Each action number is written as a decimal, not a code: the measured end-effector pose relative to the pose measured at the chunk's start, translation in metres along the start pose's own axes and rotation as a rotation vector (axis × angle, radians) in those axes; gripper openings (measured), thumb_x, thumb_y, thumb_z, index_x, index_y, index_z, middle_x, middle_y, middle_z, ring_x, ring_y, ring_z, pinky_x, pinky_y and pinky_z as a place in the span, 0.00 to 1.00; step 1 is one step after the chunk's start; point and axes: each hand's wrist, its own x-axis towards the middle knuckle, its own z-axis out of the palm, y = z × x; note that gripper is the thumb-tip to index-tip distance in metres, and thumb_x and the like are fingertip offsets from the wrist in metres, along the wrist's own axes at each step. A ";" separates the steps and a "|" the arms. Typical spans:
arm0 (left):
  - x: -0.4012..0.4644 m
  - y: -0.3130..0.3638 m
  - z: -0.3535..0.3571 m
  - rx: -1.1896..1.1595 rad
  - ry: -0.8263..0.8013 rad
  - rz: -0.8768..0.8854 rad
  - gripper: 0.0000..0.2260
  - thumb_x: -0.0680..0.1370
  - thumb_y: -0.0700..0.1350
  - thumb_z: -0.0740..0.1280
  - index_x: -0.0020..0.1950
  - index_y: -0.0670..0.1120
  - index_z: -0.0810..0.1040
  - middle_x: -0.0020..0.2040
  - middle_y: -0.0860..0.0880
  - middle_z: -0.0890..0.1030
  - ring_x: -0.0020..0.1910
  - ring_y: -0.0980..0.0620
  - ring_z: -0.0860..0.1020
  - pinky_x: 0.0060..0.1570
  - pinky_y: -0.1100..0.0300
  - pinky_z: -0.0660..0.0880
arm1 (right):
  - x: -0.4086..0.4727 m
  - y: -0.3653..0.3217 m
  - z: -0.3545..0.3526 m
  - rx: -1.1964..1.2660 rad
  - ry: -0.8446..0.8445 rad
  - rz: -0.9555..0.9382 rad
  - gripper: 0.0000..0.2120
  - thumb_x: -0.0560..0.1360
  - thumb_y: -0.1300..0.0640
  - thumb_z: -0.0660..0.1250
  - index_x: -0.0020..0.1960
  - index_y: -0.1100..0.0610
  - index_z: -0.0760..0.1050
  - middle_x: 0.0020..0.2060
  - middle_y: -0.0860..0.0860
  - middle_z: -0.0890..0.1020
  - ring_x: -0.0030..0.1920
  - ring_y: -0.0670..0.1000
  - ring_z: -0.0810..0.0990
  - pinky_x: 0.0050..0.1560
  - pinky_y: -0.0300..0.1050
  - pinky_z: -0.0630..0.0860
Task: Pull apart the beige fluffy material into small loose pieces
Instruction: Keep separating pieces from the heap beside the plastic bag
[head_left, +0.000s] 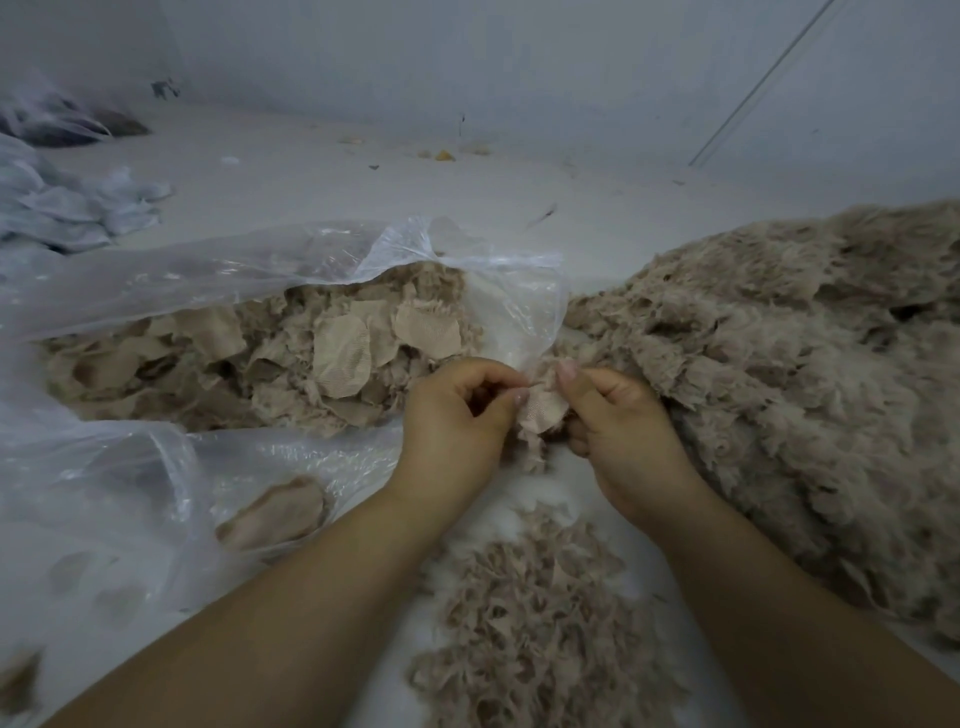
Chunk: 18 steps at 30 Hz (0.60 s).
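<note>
A small beige fluffy piece (540, 413) with a mesh backing sits between my two hands at the centre. My left hand (457, 421) pinches its left edge with thumb and forefinger. My right hand (618, 415) grips its right side, thumb on top. A large heap of beige fluffy material (789, 364) spreads to the right, touching my right hand. Below my hands lies a smaller pile of loose beige tufts (524, 623). A clear plastic bag (156, 280) on the left lies open and holds many round beige pieces (343, 353).
The white floor (363, 182) runs back to a pale wall. Crumpled white fabric (67, 202) lies at the far left. Small scraps (444, 154) dot the floor near the wall. One beige piece (275, 512) lies under the bag's lower fold.
</note>
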 end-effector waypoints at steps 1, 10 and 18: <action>0.000 -0.001 0.000 0.028 0.023 0.014 0.06 0.75 0.36 0.71 0.42 0.47 0.83 0.37 0.49 0.83 0.36 0.54 0.80 0.38 0.65 0.77 | 0.000 0.001 0.000 -0.008 0.019 0.002 0.19 0.78 0.45 0.65 0.39 0.59 0.81 0.23 0.48 0.70 0.23 0.44 0.64 0.24 0.35 0.64; -0.002 0.000 0.003 -0.090 0.000 -0.029 0.07 0.76 0.43 0.70 0.47 0.48 0.72 0.42 0.41 0.77 0.38 0.41 0.77 0.37 0.49 0.77 | 0.000 -0.004 0.001 0.116 0.023 0.046 0.17 0.76 0.49 0.63 0.29 0.48 0.78 0.23 0.44 0.67 0.23 0.42 0.61 0.24 0.35 0.61; -0.005 0.002 0.006 -0.153 -0.114 0.001 0.14 0.74 0.28 0.67 0.50 0.46 0.78 0.41 0.50 0.81 0.38 0.56 0.81 0.37 0.63 0.77 | 0.000 -0.011 0.004 0.128 0.004 0.073 0.17 0.75 0.49 0.69 0.28 0.50 0.74 0.25 0.47 0.63 0.25 0.46 0.58 0.24 0.38 0.57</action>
